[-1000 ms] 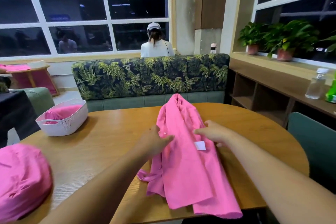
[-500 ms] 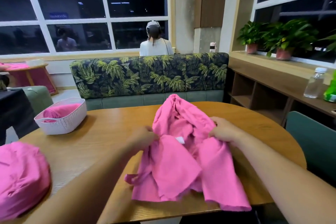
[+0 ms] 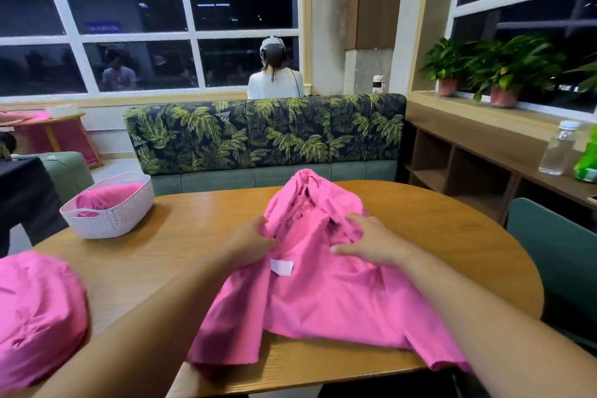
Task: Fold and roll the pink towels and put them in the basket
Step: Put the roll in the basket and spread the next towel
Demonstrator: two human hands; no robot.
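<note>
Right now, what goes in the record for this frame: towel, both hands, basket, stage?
towel: pink towel spread on the table, far end bunched, white label up, near edge overhanging
left hand: grips the towel's left fold
right hand: flat, fingers spread, pressing the towel
basket: white basket, far left, one rolled towel inside
waiting: pink heap, near left
stage: folding, not yet rolled

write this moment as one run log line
left grip pinches pink towel edge | right grip flat on towel | towel bunched on table, not yet rolled | basket holds a rolled towel
</note>
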